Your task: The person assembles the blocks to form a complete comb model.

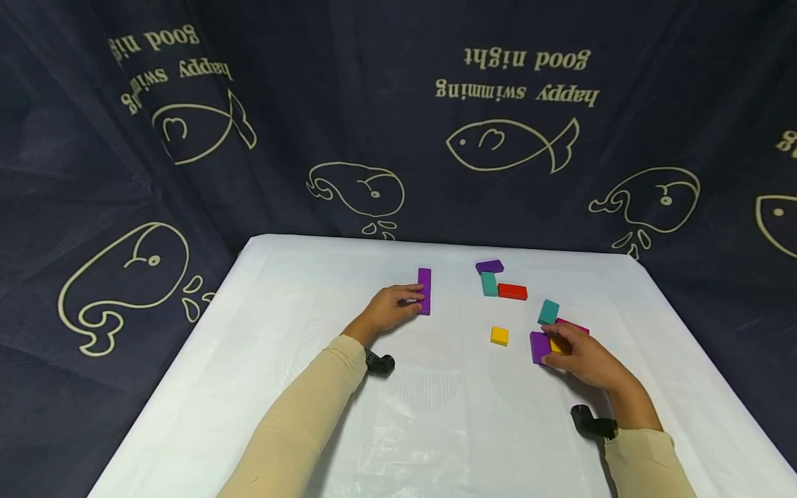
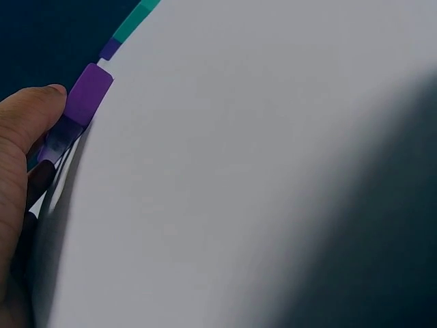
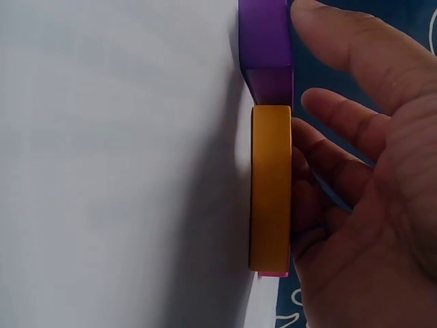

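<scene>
In the head view, two purple blocks [image 1: 425,278] stand end to end left of centre. My left hand [image 1: 387,308] reaches them from the left, thumb and fingers curved about the nearer purple block [image 2: 87,96]; some fingertips are hidden in the left wrist view. At right, my right hand [image 1: 584,356] hovers with loosely bent fingers over a yellow block [image 3: 271,188], which is partly covered from above. Its thumb tip lies beside the upper edge of another purple block [image 3: 265,34]. A teal block [image 1: 548,312] and a pink block [image 1: 574,326] sit just beyond that hand.
At the back lie a purple block [image 1: 490,266], a teal block [image 1: 489,284] and a red block [image 1: 512,292]. A small yellow block [image 1: 499,336] sits between the hands. The white table [image 1: 398,429] backs onto a dark printed curtain [image 1: 274,187].
</scene>
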{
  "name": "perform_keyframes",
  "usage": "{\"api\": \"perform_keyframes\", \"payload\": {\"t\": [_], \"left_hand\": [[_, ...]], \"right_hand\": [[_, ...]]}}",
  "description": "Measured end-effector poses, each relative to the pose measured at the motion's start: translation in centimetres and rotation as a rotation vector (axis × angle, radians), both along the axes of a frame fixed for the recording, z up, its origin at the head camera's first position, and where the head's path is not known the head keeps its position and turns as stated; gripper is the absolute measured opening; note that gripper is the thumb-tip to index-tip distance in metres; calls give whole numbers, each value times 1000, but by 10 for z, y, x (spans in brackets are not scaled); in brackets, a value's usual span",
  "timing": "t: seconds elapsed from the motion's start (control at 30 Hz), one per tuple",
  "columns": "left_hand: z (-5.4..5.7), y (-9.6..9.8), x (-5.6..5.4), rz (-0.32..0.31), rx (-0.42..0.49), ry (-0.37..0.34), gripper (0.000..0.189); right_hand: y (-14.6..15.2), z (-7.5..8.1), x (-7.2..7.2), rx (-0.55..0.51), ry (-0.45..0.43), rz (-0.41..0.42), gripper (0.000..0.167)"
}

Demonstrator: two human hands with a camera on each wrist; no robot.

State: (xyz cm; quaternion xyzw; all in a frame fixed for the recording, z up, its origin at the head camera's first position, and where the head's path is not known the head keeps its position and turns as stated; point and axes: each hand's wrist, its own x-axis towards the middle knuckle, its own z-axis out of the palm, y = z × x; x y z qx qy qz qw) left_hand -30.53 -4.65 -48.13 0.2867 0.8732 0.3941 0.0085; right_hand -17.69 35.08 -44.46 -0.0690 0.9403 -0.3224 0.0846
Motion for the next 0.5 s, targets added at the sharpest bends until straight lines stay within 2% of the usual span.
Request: {"api": "perform_keyframes", "payload": {"t": [0.5], "left_hand": [[-1,0,-1,4,-3,8,30]], "right_hand": [[-2,-3,-1,9,-24,24,72]]}}
